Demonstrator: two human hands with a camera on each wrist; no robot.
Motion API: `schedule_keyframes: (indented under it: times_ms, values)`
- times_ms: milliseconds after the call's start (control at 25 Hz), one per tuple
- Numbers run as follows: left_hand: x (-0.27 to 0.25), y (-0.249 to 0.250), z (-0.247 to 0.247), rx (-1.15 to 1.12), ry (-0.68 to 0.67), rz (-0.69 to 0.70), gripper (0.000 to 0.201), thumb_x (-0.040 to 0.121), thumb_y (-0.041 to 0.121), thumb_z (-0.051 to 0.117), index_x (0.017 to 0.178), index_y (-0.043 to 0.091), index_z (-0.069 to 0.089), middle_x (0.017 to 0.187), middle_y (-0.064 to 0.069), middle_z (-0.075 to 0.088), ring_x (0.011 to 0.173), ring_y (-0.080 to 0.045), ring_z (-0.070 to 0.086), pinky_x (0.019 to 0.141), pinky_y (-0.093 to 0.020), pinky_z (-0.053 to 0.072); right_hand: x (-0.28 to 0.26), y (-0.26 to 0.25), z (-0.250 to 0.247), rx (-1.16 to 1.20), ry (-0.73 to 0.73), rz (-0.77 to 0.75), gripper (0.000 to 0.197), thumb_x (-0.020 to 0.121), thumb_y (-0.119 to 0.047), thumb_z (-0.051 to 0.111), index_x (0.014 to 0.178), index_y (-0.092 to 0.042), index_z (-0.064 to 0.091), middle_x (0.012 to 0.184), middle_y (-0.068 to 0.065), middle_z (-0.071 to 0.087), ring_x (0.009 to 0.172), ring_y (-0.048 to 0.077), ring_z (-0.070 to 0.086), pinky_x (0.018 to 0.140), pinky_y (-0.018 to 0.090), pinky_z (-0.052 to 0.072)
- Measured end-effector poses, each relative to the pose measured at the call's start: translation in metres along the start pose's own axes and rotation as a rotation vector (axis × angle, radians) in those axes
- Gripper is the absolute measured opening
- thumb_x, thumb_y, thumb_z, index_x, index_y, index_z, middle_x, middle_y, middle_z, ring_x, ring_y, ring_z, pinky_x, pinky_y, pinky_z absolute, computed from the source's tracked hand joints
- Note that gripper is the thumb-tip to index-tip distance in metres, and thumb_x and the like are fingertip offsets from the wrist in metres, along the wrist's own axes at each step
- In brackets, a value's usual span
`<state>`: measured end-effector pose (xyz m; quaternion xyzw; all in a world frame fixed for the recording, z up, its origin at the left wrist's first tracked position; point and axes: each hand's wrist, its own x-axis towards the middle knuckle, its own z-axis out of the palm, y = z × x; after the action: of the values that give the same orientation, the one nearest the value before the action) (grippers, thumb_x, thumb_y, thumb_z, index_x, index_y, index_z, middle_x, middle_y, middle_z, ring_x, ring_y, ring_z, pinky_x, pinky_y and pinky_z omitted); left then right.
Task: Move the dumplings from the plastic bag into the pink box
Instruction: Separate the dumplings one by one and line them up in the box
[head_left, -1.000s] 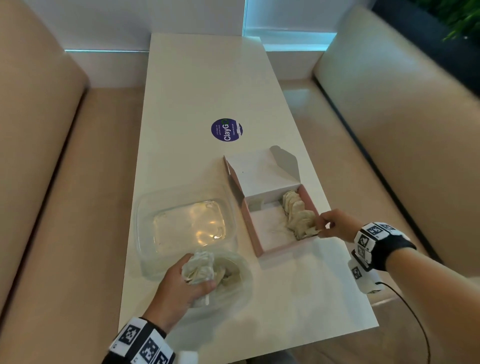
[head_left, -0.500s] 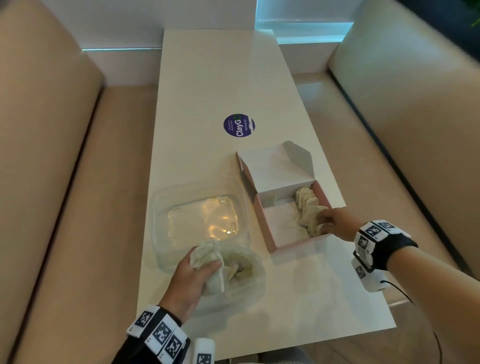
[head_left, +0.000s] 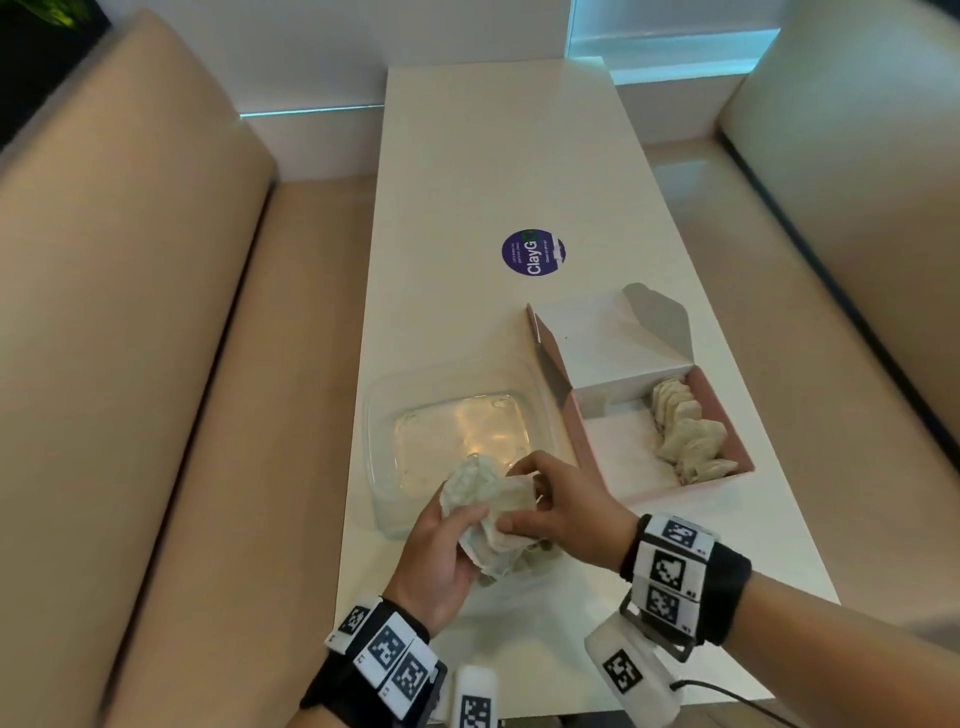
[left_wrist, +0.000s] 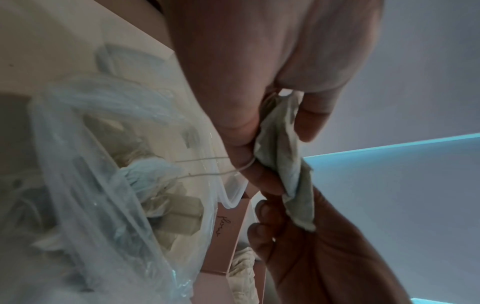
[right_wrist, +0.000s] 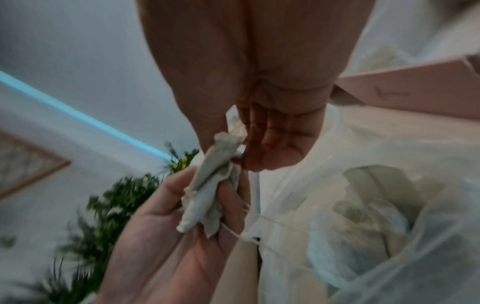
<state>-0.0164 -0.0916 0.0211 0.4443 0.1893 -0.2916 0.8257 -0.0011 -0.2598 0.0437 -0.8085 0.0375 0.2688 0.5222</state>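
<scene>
Plastic bag (head_left: 493, 525) bunched upward (both hands' grip) above table (head_left: 467, 156)

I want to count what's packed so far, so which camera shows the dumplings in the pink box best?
The head view: the dumplings lie in a row along the right side of the open pink box, unobstructed. The left wrist view catches only a sliver of them beyond the box wall; in the right wrist view they are a blur.

On the long white table (head_left: 467, 156), the clear plastic tray (head_left: 457, 431) sits left of the open pink cardboard box (head_left: 722, 483); pale folded dumplings (head_left: 685, 436) line the box's right side. A round purple sticker (head_left: 533, 252) lies behind both.
</scene>
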Motion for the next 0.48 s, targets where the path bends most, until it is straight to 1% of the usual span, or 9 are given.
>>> schedule_keyframes:
  times_ms: [40,80,160,240,320,400,440,480]
  values:
    - [-0.001,0.001,-0.003,-0.041,0.003,-0.003,0.051,0.08,0.005,0.053,0.131,0.007,0.05,0.122,-0.023,0.063,0.111,-0.038,0.062,0.081,-0.044,0.056,-0.001,0.002,-0.001,0.126,0.003,0.017,0.042,0.074,-0.019,0.077,0.108,-0.014,0.053,0.093,0.01,0.067,0.074,0.02,0.065,0.066,0.035,0.056]
    - [-0.001,0.001,-0.007,-0.06,0.002,-0.001,0.051,0.08,0.0,0.051,0.131,0.008,0.051,0.122,-0.023,0.063,0.111,-0.038,0.061,0.08,-0.044,0.055,-0.001,0.003,-0.003,0.199,0.006,0.024,0.037,0.075,-0.011,0.075,0.106,-0.012,0.056,0.091,0.01,0.067,0.073,0.017,0.065,0.064,0.032,0.057]
    - [-0.001,0.0,-0.013,-0.024,0.012,0.01,0.048,0.085,-0.009,0.044,0.129,0.008,0.052,0.12,-0.021,0.065,0.111,-0.037,0.062,0.077,-0.043,0.056,-0.004,0.007,-0.01,0.205,0.01,0.006,0.023,0.077,-0.005,0.072,0.096,-0.011,0.061,0.079,0.003,0.066,0.063,0.004,0.063,0.058,0.022,0.052]
    - [0.0,0.0,-0.016,0.04,0.016,0.035,0.043,0.088,-0.011,0.045,0.124,0.01,0.055,0.117,-0.019,0.066,0.108,-0.034,0.063,0.08,-0.043,0.056,-0.01,0.004,-0.02,0.126,0.0,-0.05,0.012,0.079,-0.006,0.07,0.086,-0.011,0.063,0.069,-0.005,0.063,0.056,-0.001,0.057,0.056,0.019,0.047]
    - [0.0,0.002,-0.016,0.116,0.01,0.074,0.037,0.088,-0.01,0.05,0.118,0.011,0.058,0.11,-0.017,0.067,0.101,-0.03,0.065,0.083,-0.043,0.054,-0.015,-0.002,-0.028,0.075,-0.053,-0.116,0.004,0.084,-0.008,0.065,0.088,-0.011,0.064,0.07,-0.009,0.061,0.058,-0.003,0.054,0.058,0.016,0.044]
    - [0.001,0.003,-0.017,0.188,0.018,0.109,0.033,0.087,-0.008,0.056,0.113,0.011,0.059,0.103,-0.016,0.068,0.094,-0.028,0.067,0.08,-0.042,0.054,-0.02,-0.008,-0.031,0.076,-0.161,-0.151,0.009,0.091,-0.009,0.055,0.095,-0.008,0.063,0.076,-0.009,0.061,0.065,-0.004,0.054,0.062,0.013,0.043]
    - [0.002,0.003,-0.017,0.212,0.026,0.119,0.032,0.085,-0.006,0.059,0.113,0.01,0.059,0.104,-0.018,0.068,0.094,-0.03,0.067,0.079,-0.042,0.055,-0.022,-0.01,-0.03,0.068,-0.213,-0.16,0.012,0.093,-0.009,0.052,0.097,-0.007,0.064,0.079,-0.007,0.062,0.07,-0.002,0.056,0.065,0.013,0.044]
    - [0.002,0.003,-0.016,0.23,0.03,0.125,0.033,0.083,-0.004,0.064,0.113,0.009,0.06,0.106,-0.021,0.067,0.096,-0.032,0.067,0.078,-0.042,0.055,-0.023,-0.011,-0.027,0.023,-0.235,-0.172,0.013,0.093,-0.011,0.052,0.097,-0.009,0.065,0.083,-0.004,0.065,0.075,0.001,0.058,0.069,0.016,0.046]
